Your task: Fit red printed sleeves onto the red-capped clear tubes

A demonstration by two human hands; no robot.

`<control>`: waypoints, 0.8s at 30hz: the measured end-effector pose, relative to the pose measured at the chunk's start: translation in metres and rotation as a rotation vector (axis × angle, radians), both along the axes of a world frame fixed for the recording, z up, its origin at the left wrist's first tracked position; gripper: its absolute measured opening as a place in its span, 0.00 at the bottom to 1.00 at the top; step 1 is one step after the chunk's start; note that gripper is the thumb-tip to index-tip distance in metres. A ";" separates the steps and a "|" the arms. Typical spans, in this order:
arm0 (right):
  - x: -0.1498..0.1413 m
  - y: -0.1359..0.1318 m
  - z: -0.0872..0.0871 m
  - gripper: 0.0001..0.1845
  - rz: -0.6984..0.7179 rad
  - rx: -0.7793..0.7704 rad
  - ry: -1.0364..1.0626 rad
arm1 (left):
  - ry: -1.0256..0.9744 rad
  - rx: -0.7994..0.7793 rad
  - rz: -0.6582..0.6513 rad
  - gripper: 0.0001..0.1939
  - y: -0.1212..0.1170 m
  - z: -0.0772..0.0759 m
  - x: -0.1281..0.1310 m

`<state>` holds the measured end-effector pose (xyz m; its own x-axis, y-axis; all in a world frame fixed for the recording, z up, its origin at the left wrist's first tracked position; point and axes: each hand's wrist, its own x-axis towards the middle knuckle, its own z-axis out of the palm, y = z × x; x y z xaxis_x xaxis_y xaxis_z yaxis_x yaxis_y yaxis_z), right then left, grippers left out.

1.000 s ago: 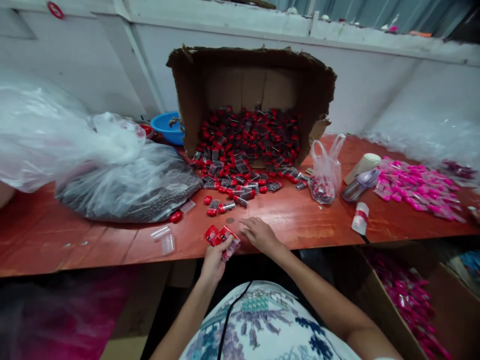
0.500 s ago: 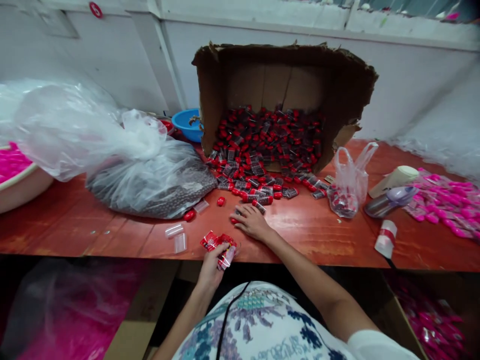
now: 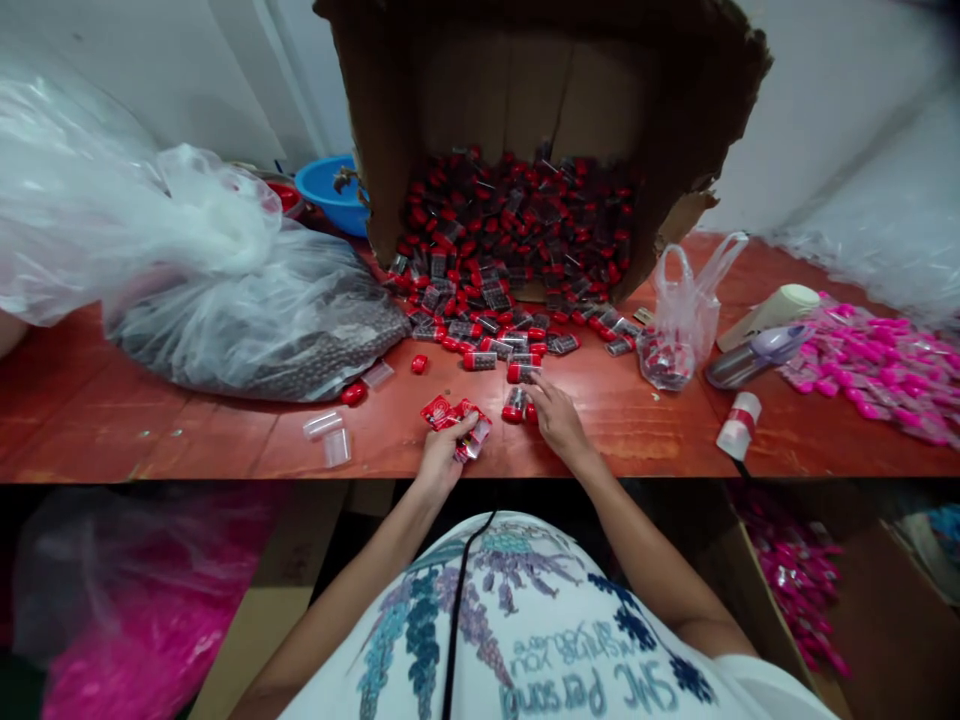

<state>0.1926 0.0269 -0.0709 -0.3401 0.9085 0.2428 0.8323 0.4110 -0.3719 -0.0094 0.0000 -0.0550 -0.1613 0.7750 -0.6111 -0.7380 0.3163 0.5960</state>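
Observation:
My left hand grips a small bunch of red packets at the front edge of the red wooden table. My right hand rests on the table just to the right, its fingertips on one or two red-capped clear vials. Whether the fingers have closed round a vial I cannot tell. Behind lies a spread of several more red-capped vials, spilling from a torn cardboard box tipped on its side.
A large clear plastic bag of dark pieces lies at left, with a blue bowl behind. Two clear caps sit near the front edge. At right are a small plastic bag, a tape roll and pink vials. Boxes stand below the table.
My right hand reached out to the loose vials, then drew back towards the front edge with vials under its fingertips. My left hand kept the red packets. The camera moved closer and tilted down.

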 end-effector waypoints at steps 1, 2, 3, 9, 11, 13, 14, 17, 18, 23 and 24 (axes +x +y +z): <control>0.002 0.002 -0.001 0.25 -0.007 -0.001 0.008 | -0.002 -0.002 0.005 0.10 0.002 0.000 0.001; 0.003 0.003 -0.001 0.26 0.010 -0.009 -0.003 | -0.005 -0.001 0.007 0.10 0.003 0.000 0.001; 0.002 0.004 0.000 0.27 0.046 -0.020 -0.029 | -0.011 0.003 0.005 0.09 0.004 0.001 0.001; -0.020 0.001 0.020 0.20 0.176 -0.061 -0.121 | -0.050 -0.010 -0.008 0.07 0.009 0.009 0.000; -0.027 0.002 0.021 0.17 0.170 -0.084 -0.130 | -0.058 -0.023 -0.007 0.07 0.011 0.010 -0.001; -0.031 0.005 0.019 0.14 0.165 -0.096 -0.139 | -0.080 -0.029 -0.010 0.07 0.012 0.010 -0.002; -0.031 0.006 0.017 0.13 0.160 -0.094 -0.143 | -0.095 -0.032 -0.013 0.08 0.013 0.010 -0.003; -0.026 0.007 0.012 0.12 0.094 -0.077 -0.120 | -0.134 -0.047 -0.020 0.08 0.016 0.010 -0.003; -0.024 0.006 0.010 0.13 0.054 -0.079 -0.080 | -0.144 -0.054 -0.024 0.08 0.018 0.010 -0.002; -0.017 -0.014 0.008 0.19 -0.199 -0.155 0.408 | -0.158 -0.066 -0.043 0.08 0.022 0.014 0.004; -0.019 -0.020 0.009 0.21 -0.220 -0.179 0.482 | -0.154 -0.064 -0.042 0.08 0.023 0.015 0.006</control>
<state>0.1740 0.0074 -0.0620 -0.0265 0.9870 0.1588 0.6102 0.1418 -0.7795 -0.0030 0.0228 -0.0400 -0.0298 0.7380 -0.6741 -0.8046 0.3824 0.4543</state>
